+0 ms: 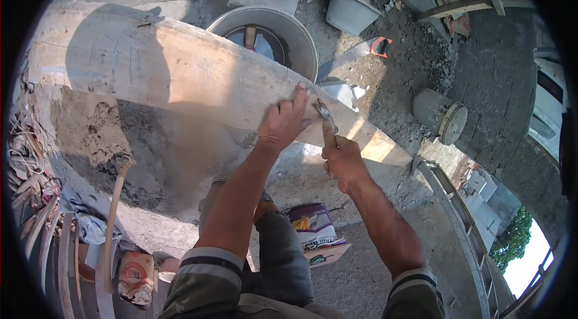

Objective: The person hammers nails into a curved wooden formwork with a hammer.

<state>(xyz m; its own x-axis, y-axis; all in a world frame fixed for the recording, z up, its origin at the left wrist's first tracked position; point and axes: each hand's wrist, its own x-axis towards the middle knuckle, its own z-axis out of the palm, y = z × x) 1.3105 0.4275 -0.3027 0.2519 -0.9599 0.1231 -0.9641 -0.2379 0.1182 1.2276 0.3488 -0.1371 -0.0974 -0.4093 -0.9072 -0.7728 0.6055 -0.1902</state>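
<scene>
A long wooden board [205, 75] lies diagonally across the view, from the upper left to the right of centre. My left hand [284, 119] rests on the board, fingers pointing to its far edge; whether something small is under the fingertips is too small to tell. Just right of it, my right hand [345, 161] is closed around the wooden handle of a hammer [327, 123]. The hammer's metal head is over the board, close to my left fingers.
Beyond the board stand a round metal tub [307, 39], a grey basin [350, 13] of debris, a red-handled saw [355, 54] and a bucket [436, 114]. Wet mortar [144, 144] and a long handle [114, 222] are at left. Cement-type bags [313, 226] lie near my legs.
</scene>
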